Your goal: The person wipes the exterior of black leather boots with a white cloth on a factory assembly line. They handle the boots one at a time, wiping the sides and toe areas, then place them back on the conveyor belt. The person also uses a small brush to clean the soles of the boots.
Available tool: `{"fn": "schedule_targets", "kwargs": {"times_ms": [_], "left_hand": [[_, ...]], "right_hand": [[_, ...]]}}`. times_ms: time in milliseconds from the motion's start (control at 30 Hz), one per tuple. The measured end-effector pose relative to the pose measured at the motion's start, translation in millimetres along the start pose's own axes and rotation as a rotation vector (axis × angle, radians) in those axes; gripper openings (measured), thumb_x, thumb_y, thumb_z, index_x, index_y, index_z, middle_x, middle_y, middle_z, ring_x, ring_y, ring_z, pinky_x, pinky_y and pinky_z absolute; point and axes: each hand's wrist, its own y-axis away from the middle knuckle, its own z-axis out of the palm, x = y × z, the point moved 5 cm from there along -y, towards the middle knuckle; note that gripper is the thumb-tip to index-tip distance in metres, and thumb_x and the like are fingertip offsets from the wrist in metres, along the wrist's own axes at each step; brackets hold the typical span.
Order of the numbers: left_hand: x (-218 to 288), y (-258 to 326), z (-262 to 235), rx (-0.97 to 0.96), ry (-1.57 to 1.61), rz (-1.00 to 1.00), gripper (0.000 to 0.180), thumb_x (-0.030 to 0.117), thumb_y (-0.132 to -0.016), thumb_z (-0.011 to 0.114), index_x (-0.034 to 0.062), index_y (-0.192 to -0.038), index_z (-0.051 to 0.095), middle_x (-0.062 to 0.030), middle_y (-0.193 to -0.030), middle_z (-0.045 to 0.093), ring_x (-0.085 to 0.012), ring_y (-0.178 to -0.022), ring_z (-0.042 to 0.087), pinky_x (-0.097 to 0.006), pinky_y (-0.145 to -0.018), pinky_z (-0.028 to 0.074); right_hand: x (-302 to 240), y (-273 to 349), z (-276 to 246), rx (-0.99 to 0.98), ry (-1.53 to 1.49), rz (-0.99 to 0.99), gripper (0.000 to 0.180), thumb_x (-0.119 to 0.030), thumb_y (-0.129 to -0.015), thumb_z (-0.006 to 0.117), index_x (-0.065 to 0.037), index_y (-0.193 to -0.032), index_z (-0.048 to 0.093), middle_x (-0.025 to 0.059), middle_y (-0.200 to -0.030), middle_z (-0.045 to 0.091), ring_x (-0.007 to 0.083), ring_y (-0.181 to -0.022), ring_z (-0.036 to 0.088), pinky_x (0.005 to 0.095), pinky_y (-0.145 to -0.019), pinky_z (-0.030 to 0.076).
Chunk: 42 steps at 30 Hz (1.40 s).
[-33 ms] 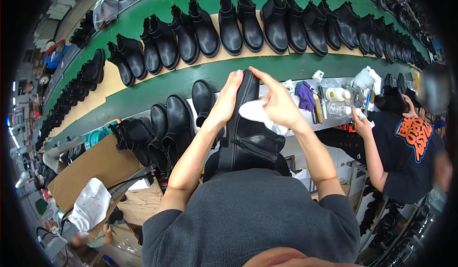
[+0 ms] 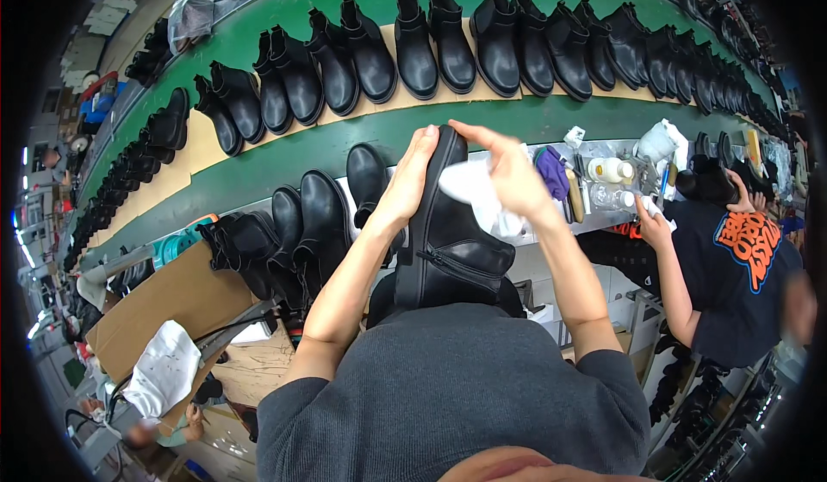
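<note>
left hand [image 2: 410, 182] grips toe of black leather zip-sided ankle boot [image 2: 448, 232] | right hand [image 2: 508, 176] presses crumpled white cloth [image 2: 478, 191] on boot's side | boot upright before chest, above green conveyor belt [image 2: 284, 150] with boot rows

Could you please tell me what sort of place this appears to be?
Most likely a shoe factory's finishing line. Rows of black boots stand along a green conveyor, the left hand steadies a boot while the right hand presses a white cloth to it.
</note>
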Motion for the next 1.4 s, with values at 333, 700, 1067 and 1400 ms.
{"fn": "schedule_targets", "kwargs": {"times_ms": [333, 700, 1067, 1400], "left_hand": [[2, -1, 0, -0.004, 0.104, 0.024, 0.051, 0.051, -0.098, 0.041, 0.0058, -0.117, 0.055, -0.0037, -0.1, 0.063, -0.0092, -0.086, 0.062, -0.022, -0.078, 0.05], [8, 5, -3, 0.018, 0.123, 0.064, 0.05, 0.052, -0.098, 0.039, 0.0079, -0.117, 0.055, -0.0004, -0.097, 0.061, -0.0069, -0.084, 0.059, -0.022, -0.077, 0.049], [5, 6, 0, -0.088, 0.285, 0.017, 0.068, 0.058, -0.095, 0.038, 0.0018, -0.133, 0.044, -0.0056, -0.115, 0.057, -0.0097, -0.098, 0.057, -0.023, -0.083, 0.048], [-31, -8, -33, -0.094, 0.698, -0.125, 0.081, 0.072, -0.087, 0.035, 0.0038, -0.127, 0.054, -0.0175, -0.092, 0.065, -0.0234, -0.08, 0.066, -0.034, -0.068, 0.057]], "right_hand": [[2, -7, -2, -0.014, -0.096, -0.054, 0.057, 0.004, -0.074, 0.067, 0.003, -0.129, 0.052, 0.0113, -0.119, 0.061, 0.0036, -0.063, 0.055, 0.02, -0.051, 0.044], [-7, 16, 20, 0.019, 0.183, -0.023, 0.076, 0.003, -0.065, 0.075, 0.003, -0.134, 0.045, 0.0128, -0.127, 0.054, 0.0062, -0.069, 0.061, 0.0194, -0.06, 0.048], [65, -27, -34, 0.04, -0.325, 0.283, 0.018, -0.012, -0.086, 0.063, -0.002, -0.1, 0.069, -0.0008, -0.069, 0.06, 0.0013, -0.045, 0.043, 0.0183, -0.038, 0.029], [106, 36, -116, 0.258, 0.968, 0.056, 0.077, -0.044, -0.088, 0.056, -0.002, -0.145, 0.028, 0.0278, -0.146, 0.03, 0.0374, -0.132, 0.038, 0.0434, -0.108, 0.03]]}}
